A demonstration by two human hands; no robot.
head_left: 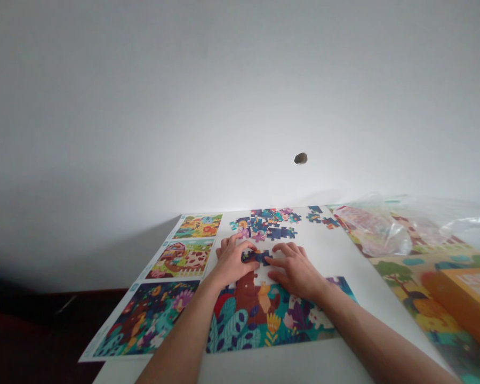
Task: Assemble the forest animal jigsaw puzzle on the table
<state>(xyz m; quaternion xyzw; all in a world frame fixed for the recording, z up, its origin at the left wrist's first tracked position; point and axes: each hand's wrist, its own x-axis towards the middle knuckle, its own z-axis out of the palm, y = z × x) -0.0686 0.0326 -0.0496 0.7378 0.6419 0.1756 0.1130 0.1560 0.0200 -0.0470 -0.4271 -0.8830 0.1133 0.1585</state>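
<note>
Nearest: part-built puzzle (260,317) flat on white table (328,245), forearms (188,330) crossing and partly covering it. Picture sheet (168,281) left, face up, likely for easy sight. Orange box (474,290) right, out of the way. Past the puzzle's top, left hand (232,261) pinches dark pieces (264,256); right hand (298,272), fingers spread, index at their right end, seemingly steadying. Farther: loose pieces (274,233), clear bag (388,234).

Counted: one part-assembled puzzle (246,328), one sheet (96,343) bearing three printed pictures (184,260), one orange box (474,290), one wall hole (301,158). Loose pieces (274,233): overlapping, uncountable.
</note>
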